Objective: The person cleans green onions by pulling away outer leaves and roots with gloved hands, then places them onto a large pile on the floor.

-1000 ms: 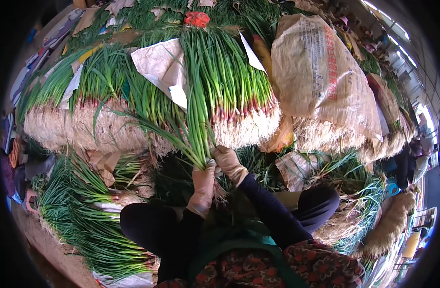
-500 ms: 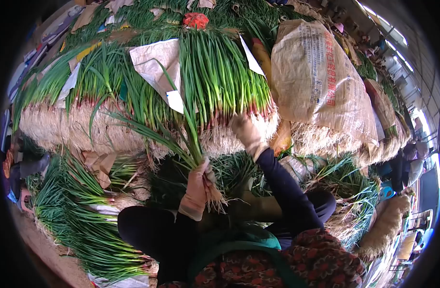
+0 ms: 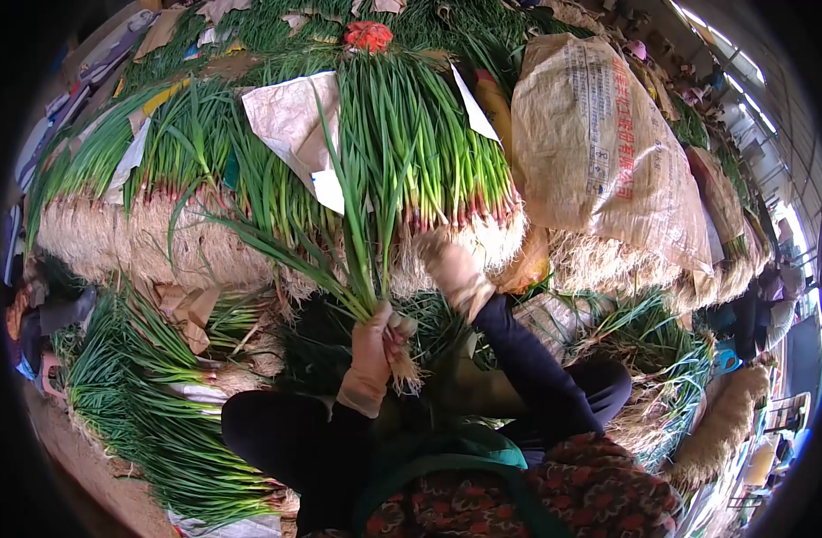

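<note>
My gloved left hand (image 3: 369, 352) is closed round a small bunch of green onions (image 3: 361, 260), above my lap. Its leaves fan upward and its pale roots hang out below the fist. To the right, my gloved right hand (image 3: 458, 274) is blurred by motion at the root edge of a thick row of green onions (image 3: 429, 170); its fingertips are smeared, and whether they hold anything does not show. White and reddish stem ends and a mat of pale roots (image 3: 483, 247) face me.
A printed woven sack (image 3: 599, 143) covers the onions at the right. White sheets (image 3: 296, 125) lie on the row. More onions (image 3: 187, 421) are piled at the lower left. A red bundle (image 3: 368, 36) sits at the back. Partly visible people (image 3: 776, 300) are at the far right.
My right hand has left the left one and moved up and right to the row's roots. The bunch in my left hand looks thinner than in the earliest frame.
</note>
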Tool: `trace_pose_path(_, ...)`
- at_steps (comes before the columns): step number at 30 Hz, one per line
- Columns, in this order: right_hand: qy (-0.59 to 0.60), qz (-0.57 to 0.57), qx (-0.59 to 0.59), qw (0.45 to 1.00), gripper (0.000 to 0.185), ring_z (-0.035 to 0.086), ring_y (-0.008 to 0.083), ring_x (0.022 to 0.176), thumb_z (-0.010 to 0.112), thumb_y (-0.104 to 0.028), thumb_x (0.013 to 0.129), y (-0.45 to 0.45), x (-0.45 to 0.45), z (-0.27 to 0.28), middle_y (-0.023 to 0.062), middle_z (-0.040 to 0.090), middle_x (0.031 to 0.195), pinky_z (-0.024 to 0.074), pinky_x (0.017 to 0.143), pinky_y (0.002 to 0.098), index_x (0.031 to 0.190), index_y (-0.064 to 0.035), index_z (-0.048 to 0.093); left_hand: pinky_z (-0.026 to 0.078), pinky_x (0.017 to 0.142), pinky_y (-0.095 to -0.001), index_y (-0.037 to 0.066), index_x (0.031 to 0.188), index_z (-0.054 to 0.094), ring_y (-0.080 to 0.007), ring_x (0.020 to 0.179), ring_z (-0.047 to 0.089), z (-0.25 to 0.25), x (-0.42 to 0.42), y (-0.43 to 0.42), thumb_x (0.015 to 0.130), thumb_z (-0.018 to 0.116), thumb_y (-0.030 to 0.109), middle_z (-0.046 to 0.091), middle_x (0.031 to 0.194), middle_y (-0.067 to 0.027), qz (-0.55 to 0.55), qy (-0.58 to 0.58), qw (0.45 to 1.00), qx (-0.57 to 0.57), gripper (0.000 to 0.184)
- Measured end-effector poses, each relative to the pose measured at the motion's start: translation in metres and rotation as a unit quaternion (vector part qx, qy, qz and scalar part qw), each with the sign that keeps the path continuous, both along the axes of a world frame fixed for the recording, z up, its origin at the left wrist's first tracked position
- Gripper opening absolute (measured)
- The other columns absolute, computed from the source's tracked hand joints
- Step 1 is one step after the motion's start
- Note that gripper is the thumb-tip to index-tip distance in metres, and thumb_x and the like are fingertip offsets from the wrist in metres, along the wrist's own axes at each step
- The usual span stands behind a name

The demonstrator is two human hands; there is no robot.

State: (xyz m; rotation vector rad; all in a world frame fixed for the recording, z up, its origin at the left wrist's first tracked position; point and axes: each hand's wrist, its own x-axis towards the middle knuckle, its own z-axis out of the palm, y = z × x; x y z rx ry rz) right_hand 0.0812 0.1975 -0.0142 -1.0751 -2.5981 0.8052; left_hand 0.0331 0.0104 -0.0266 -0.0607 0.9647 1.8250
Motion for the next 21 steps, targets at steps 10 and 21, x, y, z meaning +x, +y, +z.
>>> trace_pose_path(10, 0.063, 0.184, 0.113, 0.974, 0.023, 0.057, 0.0253, 0.047, 0.053, -0.036, 0.087, -0.049, 0.043, -0.032, 0.0094, 0.059, 0.058, 0.0467, 0.043, 0.0386, 0.089, -0.0136, 0.058, 0.040, 0.038, -0.0221, 0.007, 0.075, 0.057, -0.0110, 0.043, 0.050, 0.009, -0.007, -0.006, 0.092, 0.052, 0.028, 0.052, 0.052, -0.0023, -0.001, 0.004, 0.999, -0.041, 0.028)
trace_pose_path(21, 0.260, 0.059, -0.281, 0.922, 0.024, 0.053, 0.0096, 0.058, 0.055, -0.021, 0.092, -0.035, 0.014, -0.057, 0.0039, 0.062, 0.070, 0.0442, 0.053, 0.0265, 0.102, -0.0004, 0.061, 0.036, 0.031, -0.0222, 0.004, 0.098, 0.059, -0.0130, 0.035, 0.049, -0.009, 0.004, -0.001, 0.088, 0.058, 0.023, 0.056, 0.053, -0.0057, -0.048, 0.093, 0.991, -0.084, 0.022)
